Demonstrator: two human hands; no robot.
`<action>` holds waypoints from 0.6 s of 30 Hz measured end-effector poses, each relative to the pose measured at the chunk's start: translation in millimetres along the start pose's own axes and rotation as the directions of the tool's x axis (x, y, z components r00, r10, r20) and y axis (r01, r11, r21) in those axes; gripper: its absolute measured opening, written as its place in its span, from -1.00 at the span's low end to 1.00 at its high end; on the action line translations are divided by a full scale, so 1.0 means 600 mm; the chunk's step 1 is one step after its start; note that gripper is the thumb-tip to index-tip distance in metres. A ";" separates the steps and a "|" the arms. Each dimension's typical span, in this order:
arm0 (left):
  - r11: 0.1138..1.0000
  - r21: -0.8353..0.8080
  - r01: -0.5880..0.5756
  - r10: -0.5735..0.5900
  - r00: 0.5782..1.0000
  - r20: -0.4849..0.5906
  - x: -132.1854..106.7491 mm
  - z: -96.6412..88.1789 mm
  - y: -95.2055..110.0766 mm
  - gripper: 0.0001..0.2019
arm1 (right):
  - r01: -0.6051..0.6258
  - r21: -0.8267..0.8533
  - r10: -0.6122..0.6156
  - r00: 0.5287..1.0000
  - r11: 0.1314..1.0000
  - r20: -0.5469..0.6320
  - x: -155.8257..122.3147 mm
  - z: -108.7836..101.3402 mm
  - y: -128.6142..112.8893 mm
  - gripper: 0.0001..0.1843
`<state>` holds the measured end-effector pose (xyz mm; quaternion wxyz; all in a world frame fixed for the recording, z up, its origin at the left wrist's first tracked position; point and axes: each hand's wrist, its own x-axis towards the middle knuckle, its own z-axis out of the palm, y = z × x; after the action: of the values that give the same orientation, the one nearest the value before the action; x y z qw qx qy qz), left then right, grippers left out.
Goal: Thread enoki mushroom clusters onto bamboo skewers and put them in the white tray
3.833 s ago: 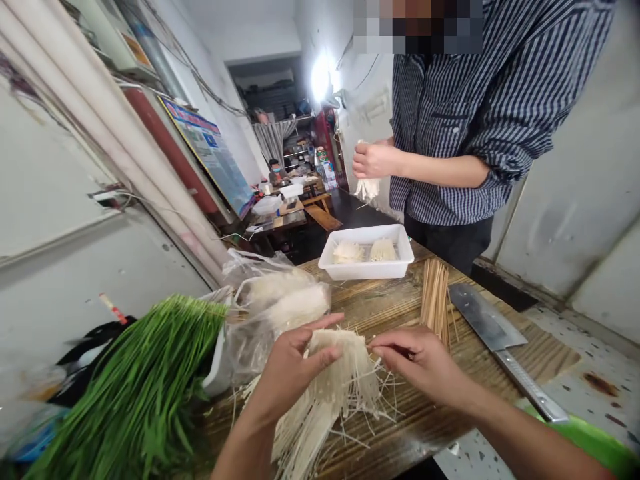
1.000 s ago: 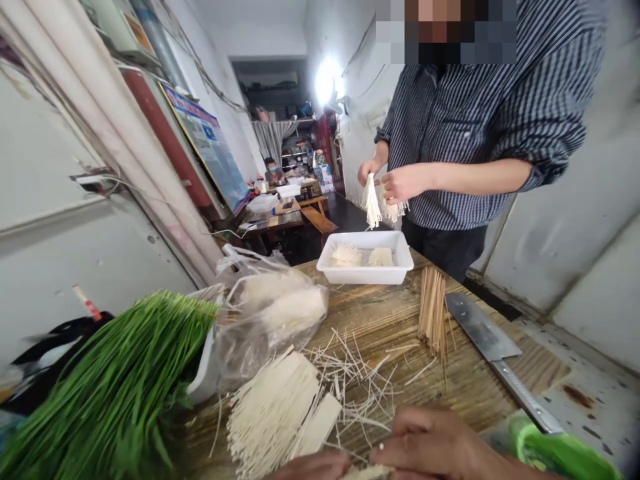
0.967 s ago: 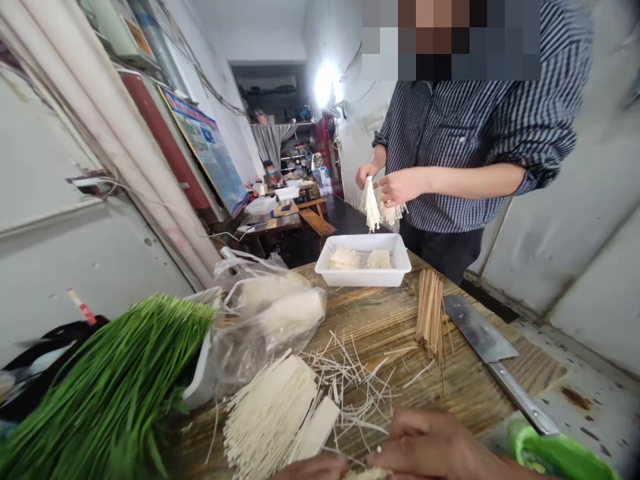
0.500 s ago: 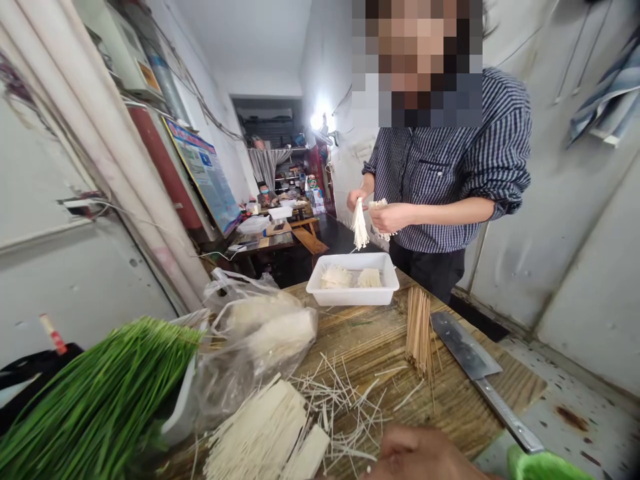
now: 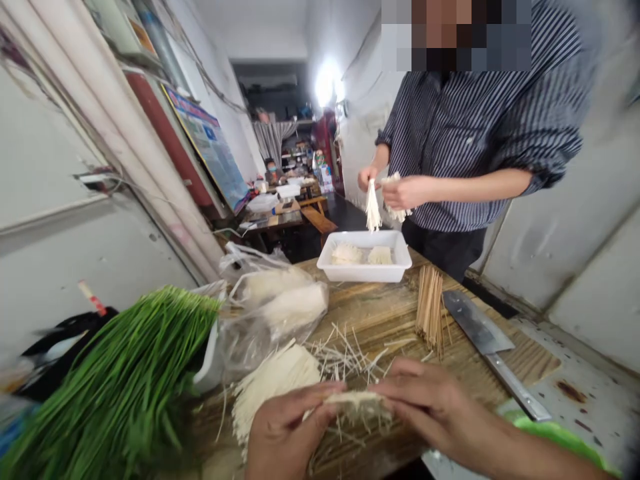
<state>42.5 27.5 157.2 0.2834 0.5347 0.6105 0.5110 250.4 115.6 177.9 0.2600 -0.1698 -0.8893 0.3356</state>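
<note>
Between both my hands is stretched a small bunch of pale, thin strands, seemingly enoki mushrooms (image 5: pixel 356 398), held low over the wooden table (image 5: pixel 360 303). My left hand (image 5: pixel 295 423) pinches its left end, and my right hand (image 5: pixel 435 403) grips the right end. Just behind my left hand lies a larger flat pile of the same pale strands (image 5: pixel 277 370), partly covered by that hand. Loose strands (image 5: pixel 347 353) are scattered beyond and beneath the held bunch.
Bamboo skewers (image 5: pixel 429 303) and a cleaver (image 5: pixel 477 323) lie at right, above a green bowl (image 5: pixel 560 437). Left are green chives (image 5: pixel 135 373) and a plastic bag (image 5: pixel 285 300). A co-worker (image 5: pixel 460 133) holds pale strands behind a white tray (image 5: pixel 363 272).
The view has tilted down and shifted. Both my hands now show, holding the pale bunch between them; before, only part of one hand was visible at the bottom edge.
</note>
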 end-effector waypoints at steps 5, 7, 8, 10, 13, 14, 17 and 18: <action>0.994 -0.084 0.069 -0.076 0.993 -0.088 0.004 0.000 -0.012 -0.92 | 0.008 -0.007 -0.008 1.000 1.000 0.014 0.000 -0.005 0.025 -0.75; 0.983 -0.142 0.113 -0.126 0.988 -0.086 0.002 0.000 -0.018 -0.92 | 0.007 -0.008 -0.006 1.000 1.000 0.013 -0.001 -0.005 0.032 -0.75; 0.975 -0.177 0.132 -0.148 0.986 -0.078 0.002 -0.001 -0.020 -0.92 | 0.007 -0.010 -0.007 1.000 1.000 0.018 -0.002 -0.006 0.033 -0.75; 0.949 -0.270 0.159 -0.187 0.979 -0.080 0.004 -0.001 -0.021 -0.92 | 0.011 -0.023 -0.010 1.000 1.000 0.022 -0.003 -0.008 0.032 -0.75; 0.861 -0.473 0.185 -0.261 0.960 -0.099 0.008 0.001 -0.017 -0.88 | 0.005 -0.050 -0.005 1.000 0.999 0.014 -0.003 -0.013 0.023 -0.78; 0.820 -0.539 0.194 -0.287 0.953 -0.093 0.009 0.001 -0.016 -0.86 | 0.003 -0.057 -0.002 1.000 0.998 0.011 -0.003 -0.014 0.019 -0.78; 0.721 -0.649 0.244 -0.349 0.936 -0.036 0.009 0.003 -0.013 -0.83 | 0.011 -0.067 -0.010 1.000 0.998 0.007 0.000 -0.016 0.012 -0.79; 0.703 -0.662 0.261 -0.366 0.930 -0.021 0.008 0.003 -0.013 -0.82 | 0.017 -0.068 -0.017 1.000 0.998 0.007 0.001 -0.015 0.011 -0.78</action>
<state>40.1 33.4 150.6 0.4863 0.2510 0.4974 0.6731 256.3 125.1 179.6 0.2540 -0.1700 -0.9025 0.3034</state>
